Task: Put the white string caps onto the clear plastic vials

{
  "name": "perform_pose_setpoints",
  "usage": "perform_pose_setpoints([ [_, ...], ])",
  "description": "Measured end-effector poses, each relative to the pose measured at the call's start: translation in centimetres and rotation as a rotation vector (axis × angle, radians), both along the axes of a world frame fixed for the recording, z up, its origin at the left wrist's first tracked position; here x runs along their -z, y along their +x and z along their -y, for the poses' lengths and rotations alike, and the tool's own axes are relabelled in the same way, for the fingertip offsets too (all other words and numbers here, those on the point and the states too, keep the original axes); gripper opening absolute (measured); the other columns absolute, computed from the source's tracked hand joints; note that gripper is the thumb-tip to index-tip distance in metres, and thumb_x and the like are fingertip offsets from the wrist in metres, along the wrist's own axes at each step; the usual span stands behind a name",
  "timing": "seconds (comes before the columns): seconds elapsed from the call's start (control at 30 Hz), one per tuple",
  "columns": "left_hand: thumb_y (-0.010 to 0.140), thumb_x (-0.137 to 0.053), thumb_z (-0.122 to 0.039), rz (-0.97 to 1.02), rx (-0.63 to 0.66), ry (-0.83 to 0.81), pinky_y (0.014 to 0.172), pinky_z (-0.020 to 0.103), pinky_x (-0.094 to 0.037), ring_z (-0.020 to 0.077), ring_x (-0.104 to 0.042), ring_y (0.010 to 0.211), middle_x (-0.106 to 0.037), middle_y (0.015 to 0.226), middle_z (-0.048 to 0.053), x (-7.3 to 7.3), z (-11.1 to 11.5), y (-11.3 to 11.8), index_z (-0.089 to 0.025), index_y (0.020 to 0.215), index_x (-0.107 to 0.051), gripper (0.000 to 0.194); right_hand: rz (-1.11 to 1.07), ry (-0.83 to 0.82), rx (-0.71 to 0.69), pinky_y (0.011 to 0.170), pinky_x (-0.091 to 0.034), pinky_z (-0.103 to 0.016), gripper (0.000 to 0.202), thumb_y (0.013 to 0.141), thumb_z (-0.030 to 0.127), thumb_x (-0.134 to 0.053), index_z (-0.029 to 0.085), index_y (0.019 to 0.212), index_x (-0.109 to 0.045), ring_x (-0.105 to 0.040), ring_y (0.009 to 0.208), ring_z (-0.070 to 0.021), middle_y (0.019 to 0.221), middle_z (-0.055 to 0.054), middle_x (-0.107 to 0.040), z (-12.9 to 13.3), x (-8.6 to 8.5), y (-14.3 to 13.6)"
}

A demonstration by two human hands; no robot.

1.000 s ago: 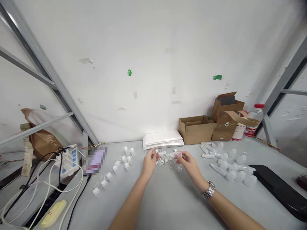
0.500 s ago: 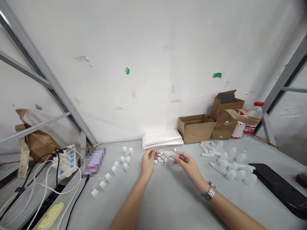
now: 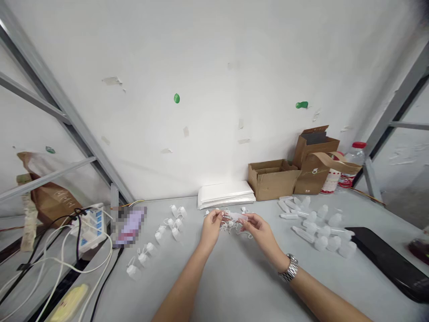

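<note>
Between the thumb and fingers of my right hand (image 3: 254,223) is a translucent plastic tube (image 3: 238,217), lying nearly level. My left hand (image 3: 213,223) pinches a small white cap at the tube's left end; the fingers hide most of it. Just under and behind both hands lies a loose pile of white looped caps (image 3: 229,226). Several capped tubes (image 3: 143,258) with loops stand in a scattered row to the left. On the right, several uncapped translucent tubes (image 3: 321,243) stand or lie in a cluster.
Behind the hands sit a stack of white paper (image 3: 224,196), a cardboard box (image 3: 275,183), a brown paper bag (image 3: 306,174) and a red-capped bottle (image 3: 355,156). A black case (image 3: 389,259) lies right. A blurred phone (image 3: 131,227), power strip (image 3: 95,228) and cables are left.
My left hand has moved slightly right, off the cap pile and up to the tube's end. The tube in my right hand has shifted slightly left and down. The view has shifted slightly.
</note>
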State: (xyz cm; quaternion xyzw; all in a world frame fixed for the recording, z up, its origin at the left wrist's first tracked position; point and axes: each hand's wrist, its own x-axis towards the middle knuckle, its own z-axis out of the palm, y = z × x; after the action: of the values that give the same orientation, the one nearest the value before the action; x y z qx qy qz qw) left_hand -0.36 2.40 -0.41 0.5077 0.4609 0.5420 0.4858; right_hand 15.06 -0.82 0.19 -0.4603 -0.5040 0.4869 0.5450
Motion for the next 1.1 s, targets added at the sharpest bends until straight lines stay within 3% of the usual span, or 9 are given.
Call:
perform_pose_setpoints([
  [0.2, 0.065, -0.061, -0.043, 0.047, 0.036, -0.002, 0.072, 0.030, -0.044, 0.0196, -0.062, 0.076, -0.069, 0.078, 0.007, -0.4, 0.0, -0.2, -0.015, 0.072, -0.064, 0.030, -0.058, 0.000, -0.001, 0.063, -0.047, -0.030, 0.040, 0.064, 0.051, -0.064, 0.017, 0.084, -0.059, -0.060, 0.062, -0.0170, 0.072, -0.004, -0.065, 0.0, -0.2, 0.2],
  [0.43, 0.066, -0.062, -0.042, 0.146, 0.092, -0.105, 0.070, 0.027, -0.045, 0.0173, -0.064, 0.070, -0.070, 0.076, 0.006, -0.4, 0.4, -0.1, -0.015, 0.073, -0.061, 0.028, -0.019, -0.007, -0.047, 0.063, -0.047, -0.030, 0.040, 0.061, 0.048, -0.067, 0.017, 0.085, -0.060, -0.059, 0.059, -0.0157, 0.071, -0.002, -0.064, 0.1, 0.4, -0.3],
  [0.67, 0.064, -0.064, -0.043, 0.165, 0.014, -0.153, 0.067, 0.028, -0.045, 0.0198, -0.066, 0.070, -0.070, 0.077, 0.008, -0.4, 0.2, -0.3, -0.014, 0.075, -0.060, 0.031, -0.015, 0.028, -0.005, 0.063, -0.045, -0.029, 0.036, 0.067, 0.048, -0.063, 0.017, 0.085, -0.058, -0.058, 0.060, -0.0149, 0.068, -0.001, -0.061, 0.5, 0.1, -0.4],
  [0.9, 0.061, -0.067, -0.042, 0.146, 0.089, -0.147, 0.070, 0.030, -0.045, 0.0212, -0.066, 0.073, -0.070, 0.084, 0.011, -0.6, 0.5, 0.0, -0.013, 0.079, -0.064, 0.035, -0.030, 0.044, -0.022, 0.062, -0.046, -0.029, 0.037, 0.066, 0.048, -0.064, 0.017, 0.086, -0.058, -0.057, 0.059, -0.0145, 0.069, -0.001, -0.061, 0.0, 1.3, -0.4],
  [1.1, 0.057, -0.072, -0.036, 0.170, 0.108, -0.172, 0.073, 0.029, -0.044, 0.0190, -0.063, 0.074, -0.070, 0.081, 0.009, -0.7, 0.7, 0.1, -0.014, 0.077, -0.066, 0.030, 0.085, 0.016, -0.057, 0.061, -0.046, -0.029, 0.036, 0.065, 0.050, -0.063, 0.016, 0.079, -0.059, -0.057, 0.058, -0.0152, 0.069, -0.002, -0.062, -0.1, 1.6, -0.6],
])
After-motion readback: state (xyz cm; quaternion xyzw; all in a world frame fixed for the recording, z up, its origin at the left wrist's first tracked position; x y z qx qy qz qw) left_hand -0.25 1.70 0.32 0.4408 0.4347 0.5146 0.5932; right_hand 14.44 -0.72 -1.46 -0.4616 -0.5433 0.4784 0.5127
